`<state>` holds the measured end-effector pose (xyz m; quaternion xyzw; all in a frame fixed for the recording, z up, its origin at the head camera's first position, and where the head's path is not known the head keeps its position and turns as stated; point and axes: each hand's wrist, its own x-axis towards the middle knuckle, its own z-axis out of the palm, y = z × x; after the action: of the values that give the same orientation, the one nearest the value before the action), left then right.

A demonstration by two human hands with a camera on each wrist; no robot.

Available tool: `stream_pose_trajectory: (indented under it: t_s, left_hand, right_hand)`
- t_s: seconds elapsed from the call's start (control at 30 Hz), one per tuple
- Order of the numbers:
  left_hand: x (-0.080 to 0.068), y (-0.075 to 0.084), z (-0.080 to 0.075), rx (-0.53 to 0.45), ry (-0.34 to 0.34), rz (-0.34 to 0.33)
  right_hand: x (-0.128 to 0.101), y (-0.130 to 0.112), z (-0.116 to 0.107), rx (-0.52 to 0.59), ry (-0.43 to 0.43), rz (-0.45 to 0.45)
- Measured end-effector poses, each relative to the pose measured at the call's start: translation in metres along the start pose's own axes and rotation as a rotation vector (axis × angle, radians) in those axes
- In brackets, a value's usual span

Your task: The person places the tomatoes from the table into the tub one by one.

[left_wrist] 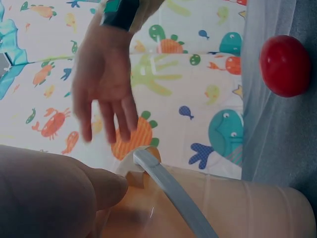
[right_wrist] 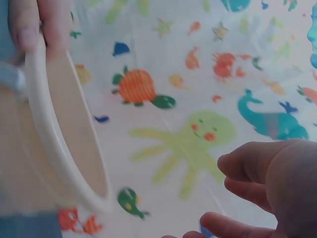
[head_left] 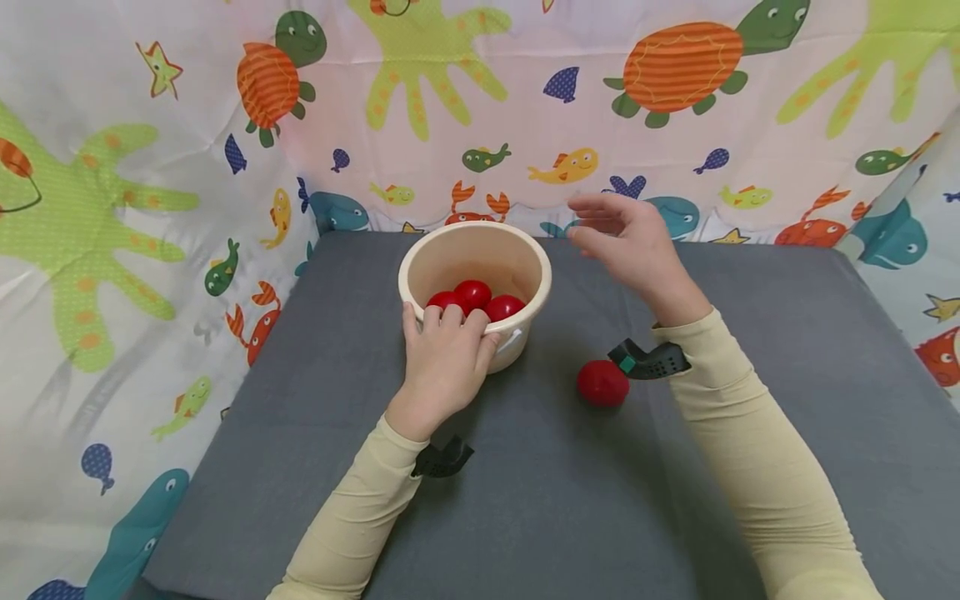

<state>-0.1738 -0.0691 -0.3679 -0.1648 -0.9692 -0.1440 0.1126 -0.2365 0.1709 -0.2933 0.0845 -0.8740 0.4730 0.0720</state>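
A cream plastic bucket point(head_left: 516, 346) stands toward the back of the grey table, with several glossy red balls point(head_left: 472, 294) inside. My left hand point(head_left: 447, 358) grips the bucket's near rim, fingers hooked over the edge and thumb outside. In the left wrist view the bucket's pale handle point(left_wrist: 173, 191) hangs against its side. To the right of the bucket, my right hand point(head_left: 630, 246) is in the air with loosely bent fingers and nothing in it. Another red ball point(head_left: 603, 383) lies on the table below the right wrist; it also shows in the left wrist view.
The grey tabletop point(head_left: 525, 500) extends to both sides and toward me. A white curtain with sea-animal prints point(head_left: 510, 108) hangs along its back and sides. Each wrist wears a dark band point(head_left: 651, 360) over a cream sleeve.
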Motion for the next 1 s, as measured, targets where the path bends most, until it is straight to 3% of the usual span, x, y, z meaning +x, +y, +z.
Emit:
stream_pose_trajectory:
  t_s: [0.2,0.4,0.7,1.0]
  left_hand:
    - [0.0,-0.001,0.001,-0.003,0.005,0.003]
    - [0.0,-0.001,0.002,-0.002,0.02,0.014]
    - [0.0,-0.002,0.003,-0.001,0.013,0.01]
    - [0.0,-0.002,0.002,-0.006,0.011,0.005]
  right_hand:
    - [-0.016,0.023,-0.037,0.056,0.058,0.038]
    - [-0.036,0.053,-0.058,0.033,0.102,0.07]
    - [-0.059,0.094,-0.059,0.035,0.106,0.162]
    - [-0.075,0.116,-0.054,0.094,0.115,0.156]
